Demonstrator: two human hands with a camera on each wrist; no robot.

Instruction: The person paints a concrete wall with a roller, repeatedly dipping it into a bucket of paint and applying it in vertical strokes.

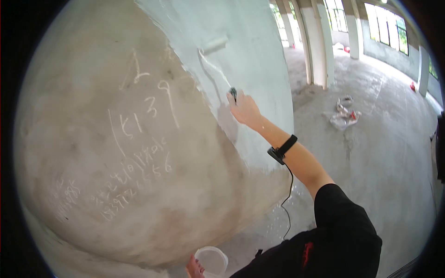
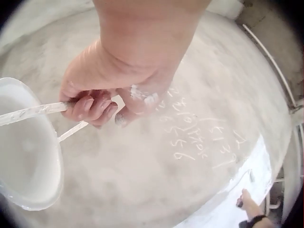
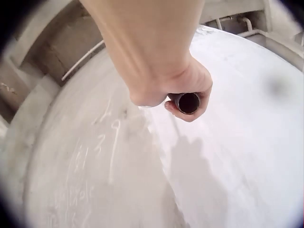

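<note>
My right hand (image 1: 244,110) grips the dark handle (image 1: 233,94) of a paint roller, whose pale sleeve (image 1: 214,45) lies against the white-painted part of the wall (image 1: 259,60). In the right wrist view the fingers curl round the handle's hollow end (image 3: 189,103). Low in the head view, my left hand (image 1: 194,267) is beside a pale bucket (image 1: 212,260). The left wrist view shows that hand (image 2: 102,102) with fingers curled round the bucket's handle (image 2: 33,113); white paint marks the skin. Whitish paint (image 2: 28,156) is inside the bucket.
Bare grey-brown wall (image 1: 92,162) with chalk-like numbers and writing lies left of the painted area. A concrete floor (image 1: 380,139) stretches right, with clear plastic bags (image 1: 344,119), pillars (image 1: 316,46) and windows beyond. A black cable (image 1: 290,204) hangs from the right wrist's band.
</note>
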